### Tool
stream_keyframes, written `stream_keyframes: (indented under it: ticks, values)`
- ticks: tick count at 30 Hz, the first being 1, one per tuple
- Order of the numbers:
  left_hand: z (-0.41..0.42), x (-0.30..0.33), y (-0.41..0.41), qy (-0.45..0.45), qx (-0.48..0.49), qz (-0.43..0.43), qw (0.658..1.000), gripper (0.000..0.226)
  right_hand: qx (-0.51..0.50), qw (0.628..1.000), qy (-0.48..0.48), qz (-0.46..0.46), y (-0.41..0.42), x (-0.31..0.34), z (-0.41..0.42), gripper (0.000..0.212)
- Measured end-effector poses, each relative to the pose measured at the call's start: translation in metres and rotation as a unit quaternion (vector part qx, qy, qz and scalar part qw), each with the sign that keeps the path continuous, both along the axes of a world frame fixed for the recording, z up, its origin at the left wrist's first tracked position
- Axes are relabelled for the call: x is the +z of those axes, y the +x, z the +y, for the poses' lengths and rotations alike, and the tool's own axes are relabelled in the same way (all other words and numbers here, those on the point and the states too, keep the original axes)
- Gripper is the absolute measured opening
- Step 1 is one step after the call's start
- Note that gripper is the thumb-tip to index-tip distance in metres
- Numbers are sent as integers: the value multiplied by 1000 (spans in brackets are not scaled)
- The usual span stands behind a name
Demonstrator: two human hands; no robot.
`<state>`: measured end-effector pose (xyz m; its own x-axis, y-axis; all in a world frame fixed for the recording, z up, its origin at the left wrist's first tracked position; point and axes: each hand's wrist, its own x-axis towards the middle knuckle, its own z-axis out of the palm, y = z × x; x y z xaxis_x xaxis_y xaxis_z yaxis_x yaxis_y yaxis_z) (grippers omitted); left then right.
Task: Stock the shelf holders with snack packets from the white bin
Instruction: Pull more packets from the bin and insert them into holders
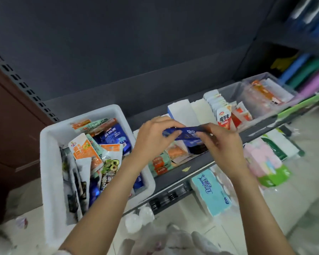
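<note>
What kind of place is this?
Probably a small shop. A shelf has holders of snack packets, tissue packs sit below, and a white bin holds more snacks.

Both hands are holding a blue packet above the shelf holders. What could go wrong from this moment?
1. The blue packet is stretched between the left hand and the right hand; it may crumple or tear.
2. The holder below already holds packets, so it may not fit.
3. The white bin overhangs the shelf edge and could tip if bumped.
</note>
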<state>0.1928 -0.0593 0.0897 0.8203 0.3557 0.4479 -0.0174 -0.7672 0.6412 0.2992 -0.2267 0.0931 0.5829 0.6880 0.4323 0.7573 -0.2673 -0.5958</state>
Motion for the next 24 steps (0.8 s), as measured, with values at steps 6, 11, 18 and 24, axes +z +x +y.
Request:
stream_keyframes:
  ticks: [6, 11, 18, 24]
  values:
    - [-34, -29, 76, 85, 17, -18, 996, 14, -56, 996, 9, -64, 54, -32, -35, 25]
    - [-30, -71, 83, 133, 43, 86, 986, 19, 12, 996, -55, -70, 71, -73, -26, 31]
    - [-26, -82, 74, 142, 34, 329, 933, 27, 66, 959, -210, -181, 78, -93, 5, 43]
    - [-27, -74, 47, 87, 43, 283, 954, 35, 76, 958, -254, -106, 74, -97, 11, 55]
